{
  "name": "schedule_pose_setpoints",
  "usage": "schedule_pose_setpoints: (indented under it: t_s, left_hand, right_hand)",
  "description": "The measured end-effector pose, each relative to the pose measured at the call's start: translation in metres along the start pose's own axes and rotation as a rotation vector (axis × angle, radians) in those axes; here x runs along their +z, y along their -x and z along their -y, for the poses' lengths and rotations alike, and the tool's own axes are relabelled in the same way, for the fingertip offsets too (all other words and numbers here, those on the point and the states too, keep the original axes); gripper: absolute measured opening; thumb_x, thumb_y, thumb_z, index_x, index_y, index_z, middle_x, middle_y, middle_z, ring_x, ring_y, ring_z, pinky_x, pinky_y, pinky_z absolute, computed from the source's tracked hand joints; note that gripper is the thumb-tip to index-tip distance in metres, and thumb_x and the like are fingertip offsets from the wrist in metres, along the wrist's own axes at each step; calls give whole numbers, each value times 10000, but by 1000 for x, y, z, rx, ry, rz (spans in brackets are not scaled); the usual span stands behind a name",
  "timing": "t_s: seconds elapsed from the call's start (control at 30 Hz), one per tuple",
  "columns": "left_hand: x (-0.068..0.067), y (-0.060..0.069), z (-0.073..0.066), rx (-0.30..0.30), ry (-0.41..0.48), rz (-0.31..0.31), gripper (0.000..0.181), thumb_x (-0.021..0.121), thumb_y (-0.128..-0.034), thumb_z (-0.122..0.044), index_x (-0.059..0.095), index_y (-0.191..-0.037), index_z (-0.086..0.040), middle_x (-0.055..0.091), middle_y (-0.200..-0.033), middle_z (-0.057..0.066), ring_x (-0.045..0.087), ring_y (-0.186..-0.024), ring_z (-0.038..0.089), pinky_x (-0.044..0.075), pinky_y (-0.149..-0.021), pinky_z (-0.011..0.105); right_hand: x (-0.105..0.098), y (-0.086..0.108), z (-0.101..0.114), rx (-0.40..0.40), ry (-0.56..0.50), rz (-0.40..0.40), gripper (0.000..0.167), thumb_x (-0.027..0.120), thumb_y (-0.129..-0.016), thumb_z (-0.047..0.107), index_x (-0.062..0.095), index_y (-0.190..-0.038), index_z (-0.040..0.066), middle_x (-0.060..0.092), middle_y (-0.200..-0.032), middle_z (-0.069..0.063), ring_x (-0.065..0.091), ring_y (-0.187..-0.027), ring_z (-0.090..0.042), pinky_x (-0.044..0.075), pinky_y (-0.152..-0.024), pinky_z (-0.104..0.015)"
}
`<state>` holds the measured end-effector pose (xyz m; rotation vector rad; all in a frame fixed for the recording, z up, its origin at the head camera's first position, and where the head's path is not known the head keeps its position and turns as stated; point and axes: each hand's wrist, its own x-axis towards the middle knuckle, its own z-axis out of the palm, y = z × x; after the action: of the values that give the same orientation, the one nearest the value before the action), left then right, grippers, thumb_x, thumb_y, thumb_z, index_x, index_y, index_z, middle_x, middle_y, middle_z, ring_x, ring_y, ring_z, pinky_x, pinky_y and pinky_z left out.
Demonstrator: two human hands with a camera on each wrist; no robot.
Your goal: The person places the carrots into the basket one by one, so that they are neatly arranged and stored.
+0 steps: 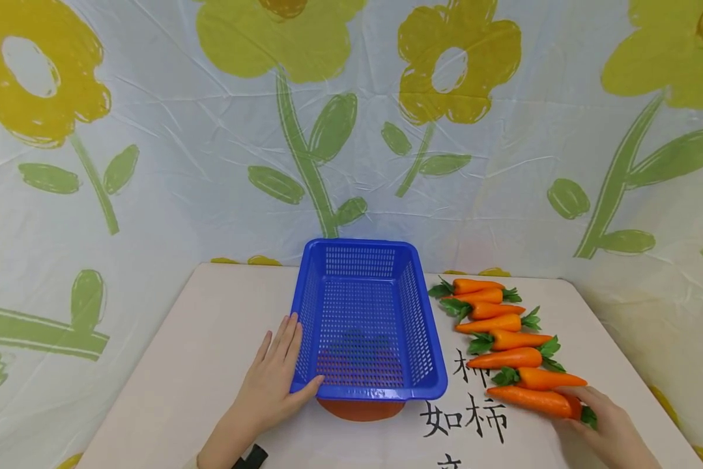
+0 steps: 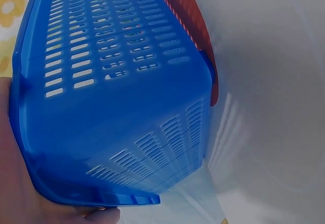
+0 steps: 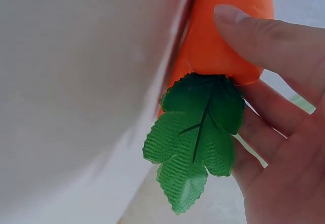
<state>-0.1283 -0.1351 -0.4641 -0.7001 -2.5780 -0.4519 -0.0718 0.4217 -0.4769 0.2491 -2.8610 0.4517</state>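
Note:
A blue plastic basket [image 1: 380, 393] with slotted walls stands in the middle of the table. My left hand [image 1: 272, 387] rests against its near left corner, fingers straight along the left rim and thumb over the front rim. The basket's outer wall [image 2: 111, 112] fills much of the left wrist view. At the right, my right hand [image 1: 606, 423] holds the nearest carrot [image 1: 530, 399] by its leafy end, the thumb on one side and the fingers behind. Its green leaf [image 3: 198, 137] hangs free below the thumb in the right wrist view.
Several more orange carrots [image 1: 506, 340] with green leaves lie in a column right of the basket, pointing alternate ways. The pale tabletop [image 1: 210, 345] bears black characters [image 1: 465, 417] and a reddish round shape [image 1: 361, 410] partly under the basket. A flowered cloth [image 1: 222, 215] hangs behind.

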Motion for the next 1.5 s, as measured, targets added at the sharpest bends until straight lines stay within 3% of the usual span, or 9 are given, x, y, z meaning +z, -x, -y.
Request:
schedule_pose_setpoints:
  t_s: [0.13,0.47,0.8,1.0,1.07,1.17,1.23,1.3,1.5]
  left_hand:
    - [-1,0,-1,0,0,1,901,562,-914,-553,339,-1484,108,253,-1592,236,249,-1469,365,-3,-1226,403]
    - [0,-1,0,-7,48,22,908,615,-906,-509,316,-1487,121,227,-1592,260,222,-1471,395,255,-1164,545]
    - [2,-1,2,-3,60,10,912,627,-899,-505,318,-1486,121,216,-1599,252,225,-1470,397,245,-1167,545]
    - [2,-1,1,-10,63,20,912,623,-904,-505,311,-1488,122,212,-1600,252,223,-1470,398,239,-1171,542]
    - [2,-1,1,-9,64,21,909,615,-908,-509,311,-1488,122,210,-1600,254,222,-1470,399,237,-1173,539]
    - [3,0,1,-7,68,15,905,605,-914,-515,314,-1487,122,214,-1599,254,229,-1468,401,240,-1172,537]
    - [3,0,1,-9,72,14,902,598,-919,-517,309,-1491,118,213,-1601,250,223,-1471,396,231,-1179,524]
    - [3,0,1,-13,78,17,904,593,-922,-520,301,-1497,113,206,-1605,245,203,-1481,379,216,-1188,509]
    - [3,1,2,-15,87,18,905,602,-924,-509,288,-1500,115,200,-1604,251,140,-1502,339,162,-1210,471]
  right_hand:
    - [-7,-3,1,8,15,13,520,898,-571,-3,690,-1047,7,683,-989,-112,595,-811,-117,573,-675,-410]
    - [-20,-15,9,-86,-34,-141,549,895,-526,-60,694,-1028,38,652,-947,-32,470,-852,91,335,-732,5]
    - [-38,-45,17,-198,-101,-251,625,853,-495,-151,672,-1065,28,605,-1007,100,379,-997,193,217,-867,54]
    - [-53,-66,29,-274,-121,-293,638,851,-486,-146,674,-1078,12,601,-1009,111,421,-989,141,238,-896,40]
    - [-57,-74,33,-313,-147,-306,506,890,-621,18,674,-1079,-4,601,-1018,129,434,-992,118,256,-913,26]
    - [-63,-86,41,-337,-163,-305,484,877,-651,5,672,-1088,-15,582,-1038,156,436,-969,92,266,-912,14]
    - [-67,-94,47,-343,-157,-303,472,872,-667,-1,672,-1095,-16,593,-1033,109,441,-941,70,274,-904,5]
    - [-71,-102,55,-327,-122,-293,608,838,-544,-164,669,-1106,-3,595,-1007,55,432,-895,42,285,-868,-7]
    - [-80,-125,80,-287,-85,-257,556,836,-636,-124,664,-1144,22,648,-1023,-116,526,-926,-181,329,-841,-92]
